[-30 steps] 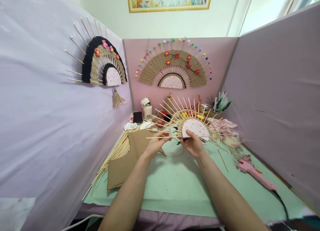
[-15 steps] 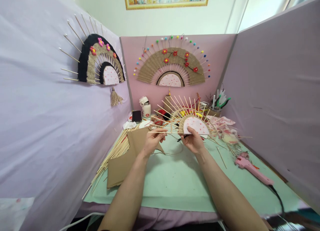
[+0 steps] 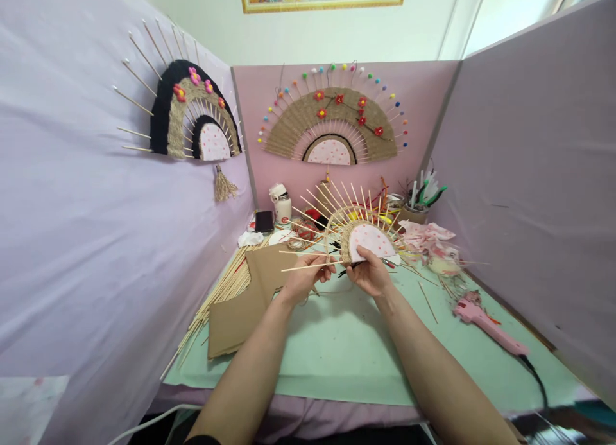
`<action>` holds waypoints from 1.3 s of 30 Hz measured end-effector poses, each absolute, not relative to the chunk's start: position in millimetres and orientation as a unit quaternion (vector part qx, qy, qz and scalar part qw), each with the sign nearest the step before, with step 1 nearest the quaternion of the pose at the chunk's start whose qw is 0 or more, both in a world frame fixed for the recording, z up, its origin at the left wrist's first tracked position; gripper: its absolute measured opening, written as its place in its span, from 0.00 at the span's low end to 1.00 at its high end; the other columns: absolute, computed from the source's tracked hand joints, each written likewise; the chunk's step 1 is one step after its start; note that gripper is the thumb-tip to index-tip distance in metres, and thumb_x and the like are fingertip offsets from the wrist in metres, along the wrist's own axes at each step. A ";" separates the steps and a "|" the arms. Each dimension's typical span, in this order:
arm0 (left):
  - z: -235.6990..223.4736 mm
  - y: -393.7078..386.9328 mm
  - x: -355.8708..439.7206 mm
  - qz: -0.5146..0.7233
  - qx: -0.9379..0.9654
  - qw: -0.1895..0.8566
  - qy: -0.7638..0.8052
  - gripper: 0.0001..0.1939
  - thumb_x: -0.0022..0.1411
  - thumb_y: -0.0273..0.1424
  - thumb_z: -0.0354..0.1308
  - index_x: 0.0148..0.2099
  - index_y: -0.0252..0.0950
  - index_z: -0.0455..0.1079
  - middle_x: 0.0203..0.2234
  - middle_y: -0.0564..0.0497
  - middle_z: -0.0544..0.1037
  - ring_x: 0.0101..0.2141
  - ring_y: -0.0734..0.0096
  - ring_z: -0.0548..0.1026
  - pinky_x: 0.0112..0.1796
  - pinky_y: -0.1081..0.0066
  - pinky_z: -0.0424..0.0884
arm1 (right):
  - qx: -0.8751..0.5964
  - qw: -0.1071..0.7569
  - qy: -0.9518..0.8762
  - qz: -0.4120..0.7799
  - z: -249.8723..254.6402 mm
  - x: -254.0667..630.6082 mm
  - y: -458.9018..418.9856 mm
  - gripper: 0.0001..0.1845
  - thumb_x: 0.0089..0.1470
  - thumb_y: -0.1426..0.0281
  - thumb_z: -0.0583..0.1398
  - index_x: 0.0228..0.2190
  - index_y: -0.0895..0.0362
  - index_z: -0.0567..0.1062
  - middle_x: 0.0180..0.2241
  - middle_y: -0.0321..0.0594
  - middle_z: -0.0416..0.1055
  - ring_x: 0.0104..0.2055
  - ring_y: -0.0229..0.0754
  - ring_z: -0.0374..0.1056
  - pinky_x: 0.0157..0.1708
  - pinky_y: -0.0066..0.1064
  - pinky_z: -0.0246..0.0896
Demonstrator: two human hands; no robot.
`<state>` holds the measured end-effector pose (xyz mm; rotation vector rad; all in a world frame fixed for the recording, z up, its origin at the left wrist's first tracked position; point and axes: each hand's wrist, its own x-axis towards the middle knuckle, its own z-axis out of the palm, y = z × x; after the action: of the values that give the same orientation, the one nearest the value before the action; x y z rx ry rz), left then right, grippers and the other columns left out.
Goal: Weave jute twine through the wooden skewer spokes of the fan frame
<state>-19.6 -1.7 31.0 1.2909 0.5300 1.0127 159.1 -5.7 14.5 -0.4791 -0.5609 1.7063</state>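
My right hand grips a half-round stick fan by its pink-dotted white centre, thumb on the front and fingers behind. Woven twine borders that centre, and thin wooden sticks radiate from it. My left hand is closed at the fan's lower left, fingertips pinching jute twine beside the lowest stick. An arc of this twine crosses the sticks farther out. A thin strand trails below the hands. The fan is tilted, and my right fingertips are partly hidden behind it.
Cut cardboard and a bundle of loose sticks lie at left. A pink glue gun with a cord rests at right. Behind stand a white bottle and a tool pot. Finished fans hang on the left panel and back panel.
My left hand has moved right, from the outer ends of the sticks to close by the woven border. The fan has tipped, its left side lower; my right hand keeps its grip.
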 end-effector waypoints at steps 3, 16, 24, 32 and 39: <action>30.0 -2.6 -15.5 0.425 0.557 0.672 0.239 0.16 0.52 0.41 0.58 0.32 0.30 0.70 0.23 0.50 0.72 0.21 0.80 0.66 0.23 0.76 0.58 | -0.204 0.592 -0.245 0.740 13.9 158.3 -6.1 0.06 0.52 0.71 0.56 0.33 0.60 0.71 0.26 0.39 0.76 0.25 0.37 0.73 0.22 0.24 0.71; 32.5 18.4 -47.6 0.398 0.421 0.775 0.253 0.12 0.46 0.31 0.64 0.29 0.30 0.65 0.19 0.57 0.62 0.16 0.90 0.55 0.15 0.86 0.45 | -0.231 0.612 -0.282 0.702 17.1 162.2 -6.7 0.05 0.50 0.73 0.56 0.32 0.58 0.70 0.24 0.38 0.76 0.26 0.40 0.74 0.21 0.25 0.72; 30.7 21.3 -54.2 0.419 0.398 0.789 0.207 0.09 0.50 0.29 0.63 0.30 0.29 0.66 0.19 0.56 0.62 0.15 0.91 0.54 0.14 0.88 0.47 | -0.241 0.619 -0.286 0.690 16.0 167.1 -5.0 0.05 0.49 0.72 0.58 0.32 0.60 0.71 0.24 0.40 0.76 0.25 0.41 0.74 0.21 0.25 0.72; 37.1 22.8 -62.7 0.422 0.388 0.783 0.243 0.10 0.50 0.31 0.62 0.33 0.30 0.67 0.18 0.58 0.62 0.13 0.92 0.51 0.12 0.87 0.44 | -0.249 0.618 -0.289 0.687 17.6 171.7 -5.1 0.04 0.49 0.73 0.58 0.31 0.59 0.71 0.23 0.39 0.76 0.24 0.41 0.74 0.20 0.26 0.72; 37.4 21.7 -70.6 0.456 0.410 0.747 0.258 0.12 0.49 0.34 0.63 0.33 0.30 0.69 0.17 0.59 0.59 0.15 0.89 0.51 0.14 0.84 0.44 | -0.263 0.615 -0.284 0.687 16.3 181.0 -2.8 0.05 0.48 0.73 0.58 0.31 0.60 0.71 0.23 0.39 0.76 0.24 0.43 0.74 0.18 0.26 0.71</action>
<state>-70.6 21.7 37.4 0.8971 0.5644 0.9975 181.0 -2.8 16.3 -0.6051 -0.6538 1.5841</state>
